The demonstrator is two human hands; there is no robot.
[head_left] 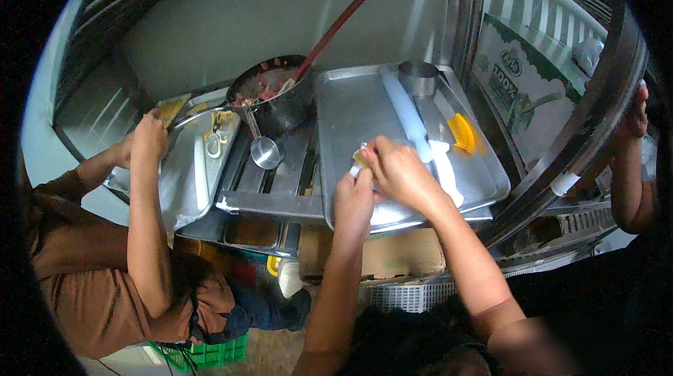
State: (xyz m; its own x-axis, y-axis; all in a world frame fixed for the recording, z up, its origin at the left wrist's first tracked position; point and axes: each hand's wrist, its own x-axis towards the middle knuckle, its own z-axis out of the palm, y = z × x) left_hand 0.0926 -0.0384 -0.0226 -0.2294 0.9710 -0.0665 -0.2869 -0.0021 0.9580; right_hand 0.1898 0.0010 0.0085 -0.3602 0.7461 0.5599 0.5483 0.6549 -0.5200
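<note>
Over the near part of a metal tray (pixel 350 106), both my hands are closed on a small pale yellowish piece (pixel 359 159) with a white edge. Its kind I cannot make out, as my fingers cover most of it. My left hand (pixel 353 201) grips it from below, thumb up. My right hand (pixel 401 171) pinches it from the right. Just right of my fingers, on the tray, lie a light blue rolling pin (pixel 402 106) and a white-handled tool (pixel 444 174). Farther right is a yellow curved scraper (pixel 463 133), and a round metal cup (pixel 418 79) stands at the back.
Left of the tray, a dark pot (pixel 284 106) holds a reddish chopped mixture and a red-handled spatula (pixel 333 34). A metal measuring cup (pixel 266 152) hangs at its front. Another person's hands (pixel 149 139) work over a left tray with scissors (pixel 214 141). A dark metal post (pixel 561 166) stands right.
</note>
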